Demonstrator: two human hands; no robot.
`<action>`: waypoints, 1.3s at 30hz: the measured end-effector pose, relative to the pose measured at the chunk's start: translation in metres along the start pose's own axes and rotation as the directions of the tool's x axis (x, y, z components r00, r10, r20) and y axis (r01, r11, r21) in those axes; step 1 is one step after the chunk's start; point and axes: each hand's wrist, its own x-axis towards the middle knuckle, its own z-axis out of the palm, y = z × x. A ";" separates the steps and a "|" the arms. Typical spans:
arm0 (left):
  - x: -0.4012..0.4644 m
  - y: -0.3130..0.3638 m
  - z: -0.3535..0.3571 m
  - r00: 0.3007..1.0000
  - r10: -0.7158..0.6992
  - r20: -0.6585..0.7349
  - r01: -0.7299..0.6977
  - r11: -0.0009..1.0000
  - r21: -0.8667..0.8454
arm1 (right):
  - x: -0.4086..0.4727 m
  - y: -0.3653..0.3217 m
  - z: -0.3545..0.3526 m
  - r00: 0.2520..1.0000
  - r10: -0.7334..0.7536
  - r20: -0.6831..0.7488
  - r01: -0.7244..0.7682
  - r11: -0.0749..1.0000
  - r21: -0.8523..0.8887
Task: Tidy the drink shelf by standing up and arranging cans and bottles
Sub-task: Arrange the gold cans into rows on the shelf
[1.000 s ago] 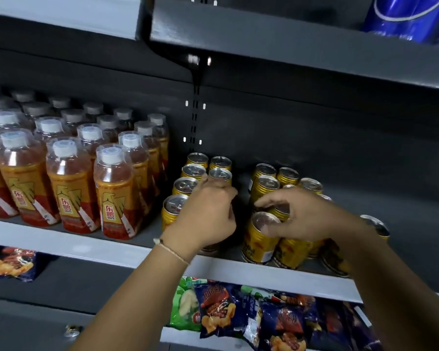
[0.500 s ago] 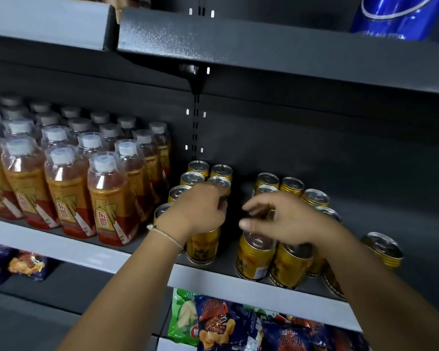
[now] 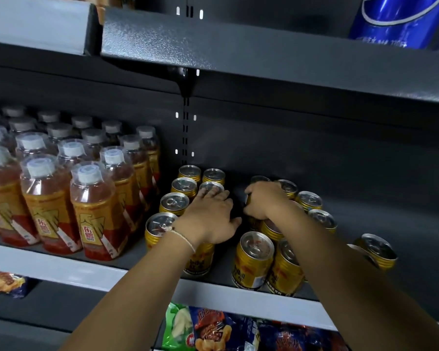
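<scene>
Gold cans (image 3: 255, 257) stand in rows on the dark shelf (image 3: 137, 252). The left hand (image 3: 209, 216) lies flat, fingers spread, over one row; the right hand (image 3: 262, 198) is curled around a can further back. Bottles (image 3: 94, 211) stand at left.

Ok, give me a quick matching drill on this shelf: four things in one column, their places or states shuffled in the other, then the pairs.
Things:
1. capped bottles
2. tilted can
3. blue bottle
4. snack bags

Places or states:
A. on the shelf above
B. leaning, far right of the gold cans
C. on the shelf below
D. upright in rows, left of the cans

Pairs: 1-D, 2-B, 3-A, 4-C
</scene>
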 end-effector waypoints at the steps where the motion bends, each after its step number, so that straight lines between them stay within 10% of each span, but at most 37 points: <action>1: 0.000 -0.001 0.001 1.000 0.004 -0.006 -0.004 1.000 0.000 | 0.000 -0.001 0.000 1.000 0.016 -0.007 -0.016 1.000 -0.007; 39: -0.006 -0.001 -0.002 1.000 0.012 -0.011 -0.012 1.000 -0.017 | 0.030 0.000 0.005 0.953 0.237 -0.187 -0.231 0.971 0.058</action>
